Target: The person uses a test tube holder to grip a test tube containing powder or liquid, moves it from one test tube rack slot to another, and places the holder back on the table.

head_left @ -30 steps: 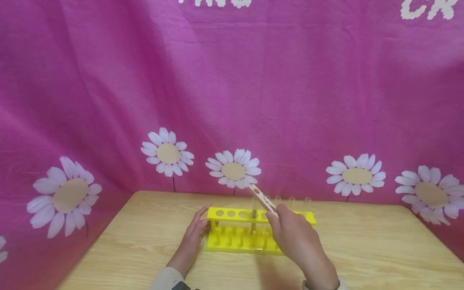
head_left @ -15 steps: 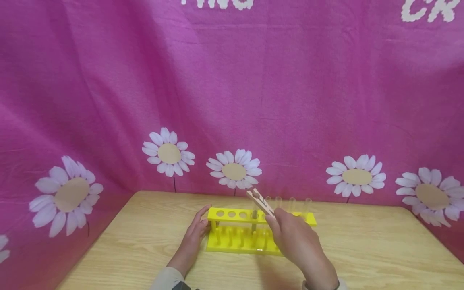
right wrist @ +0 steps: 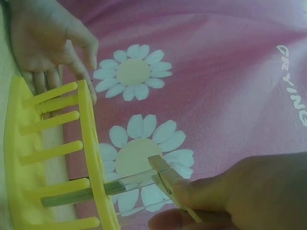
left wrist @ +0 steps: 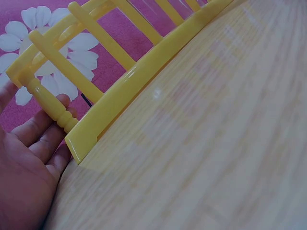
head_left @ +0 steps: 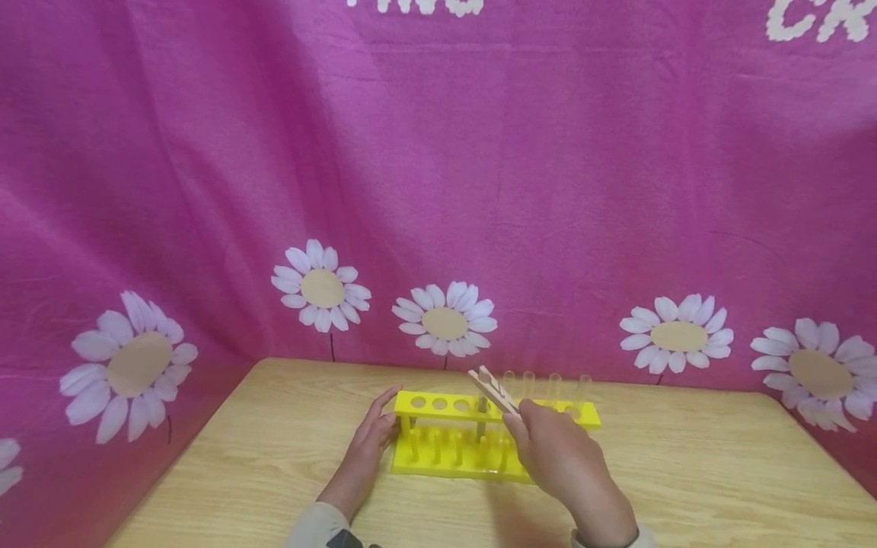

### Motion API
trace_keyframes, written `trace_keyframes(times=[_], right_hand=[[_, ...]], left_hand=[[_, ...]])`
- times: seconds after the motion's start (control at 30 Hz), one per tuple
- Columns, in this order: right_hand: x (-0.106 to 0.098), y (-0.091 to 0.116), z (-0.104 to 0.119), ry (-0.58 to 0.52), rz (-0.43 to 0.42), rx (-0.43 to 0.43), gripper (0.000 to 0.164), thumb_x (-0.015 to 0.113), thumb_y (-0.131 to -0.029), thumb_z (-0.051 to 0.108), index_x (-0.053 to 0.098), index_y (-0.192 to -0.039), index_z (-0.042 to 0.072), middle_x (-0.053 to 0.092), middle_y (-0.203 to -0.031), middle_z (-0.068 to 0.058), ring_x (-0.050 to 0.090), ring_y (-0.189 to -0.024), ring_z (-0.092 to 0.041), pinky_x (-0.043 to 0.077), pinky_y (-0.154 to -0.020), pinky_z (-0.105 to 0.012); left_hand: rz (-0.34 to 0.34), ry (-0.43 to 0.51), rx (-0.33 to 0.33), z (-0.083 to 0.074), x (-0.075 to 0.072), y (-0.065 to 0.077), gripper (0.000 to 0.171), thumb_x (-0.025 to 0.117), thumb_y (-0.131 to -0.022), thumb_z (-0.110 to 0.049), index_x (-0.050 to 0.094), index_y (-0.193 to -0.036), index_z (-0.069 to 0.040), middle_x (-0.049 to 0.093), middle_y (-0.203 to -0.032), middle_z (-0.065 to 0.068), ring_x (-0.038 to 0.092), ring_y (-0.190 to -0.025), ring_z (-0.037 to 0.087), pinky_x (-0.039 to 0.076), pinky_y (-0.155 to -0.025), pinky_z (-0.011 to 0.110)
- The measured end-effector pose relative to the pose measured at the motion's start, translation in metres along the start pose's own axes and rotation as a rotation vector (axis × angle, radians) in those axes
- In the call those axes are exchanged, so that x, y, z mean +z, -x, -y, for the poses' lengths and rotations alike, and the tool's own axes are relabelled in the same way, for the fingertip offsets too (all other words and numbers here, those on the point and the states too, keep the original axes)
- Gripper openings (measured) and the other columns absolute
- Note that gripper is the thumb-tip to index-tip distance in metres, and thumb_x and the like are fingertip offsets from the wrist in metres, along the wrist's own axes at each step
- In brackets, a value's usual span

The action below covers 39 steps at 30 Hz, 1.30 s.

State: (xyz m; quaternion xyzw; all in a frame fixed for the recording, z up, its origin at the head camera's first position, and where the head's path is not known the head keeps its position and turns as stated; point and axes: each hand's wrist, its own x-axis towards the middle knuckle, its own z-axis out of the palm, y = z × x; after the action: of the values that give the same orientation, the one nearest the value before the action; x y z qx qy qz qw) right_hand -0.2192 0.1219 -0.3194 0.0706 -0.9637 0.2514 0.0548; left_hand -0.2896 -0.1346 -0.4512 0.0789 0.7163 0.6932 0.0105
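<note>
A yellow test tube rack [head_left: 438,469] stands on the table. My right hand [head_left: 565,449] pinches a wooden clothespin [head_left: 499,394] between thumb and fingers, its two prongs spread apart. In the right wrist view the prongs of the clothespin [right wrist: 165,184] are at the upper part of a glass test tube [right wrist: 72,196] holding dark green liquid. That tube stands in a middle hole of the rack. My left hand [head_left: 363,449] rests against the rack's left end; in the left wrist view its relaxed fingers [left wrist: 45,141] touch the end post from behind.
Several clear test tubes [head_left: 585,390] stand in the rack's right half, partly hidden by my right hand. The holes at the left have no tubes. Upright yellow pegs line the base. A pink cloth [head_left: 548,190] with daisies hangs behind the wooden table [head_left: 706,464].
The clothespin has come down along the upper part of the test tube, and its prongs stand wider apart than a second ago. My left hand stays at the rack's end.
</note>
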Motion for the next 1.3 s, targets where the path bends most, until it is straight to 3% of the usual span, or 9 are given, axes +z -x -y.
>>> trace_keyframes(times=[0.2,0.73,1.3], right_hand=[[0.003,-0.001,-0.001,0.01,0.007,-0.024,0.023,0.053,-0.098,0.029,0.053,-0.081,0.014,0.044,-0.063,-0.002,0.04,-0.054,-0.018,0.033,-0.044,-0.031],[0.013,-0.007,-0.008,0.04,0.104,0.021,0.023,0.053,-0.098,0.032,0.057,-0.09,0.011,0.047,-0.065,-0.003,0.043,-0.054,-0.019,0.036,-0.044,-0.031],[0.015,-0.007,-0.011,0.063,0.104,0.015,0.022,0.053,-0.098,0.03,0.059,-0.091,0.01,0.048,-0.067,-0.002,0.045,-0.057,-0.019,0.039,-0.046,-0.034]], left_hand=[[-0.007,-0.003,0.006,-0.001,-0.001,0.001,0.053,0.04,-0.098,-0.048,0.034,-0.148,-0.032,0.026,-0.156,0.01,0.029,-0.14,0.037,0.02,-0.115,0.056],[0.002,0.024,0.018,-0.001,-0.001,0.001,0.054,0.041,-0.098,-0.047,0.033,-0.149,-0.029,0.024,-0.157,0.011,0.027,-0.141,0.037,0.019,-0.115,0.056],[0.006,0.01,0.025,0.001,0.0,0.0,0.053,0.039,-0.099,-0.046,0.032,-0.149,-0.029,0.026,-0.156,0.012,0.03,-0.14,0.037,0.02,-0.115,0.054]])
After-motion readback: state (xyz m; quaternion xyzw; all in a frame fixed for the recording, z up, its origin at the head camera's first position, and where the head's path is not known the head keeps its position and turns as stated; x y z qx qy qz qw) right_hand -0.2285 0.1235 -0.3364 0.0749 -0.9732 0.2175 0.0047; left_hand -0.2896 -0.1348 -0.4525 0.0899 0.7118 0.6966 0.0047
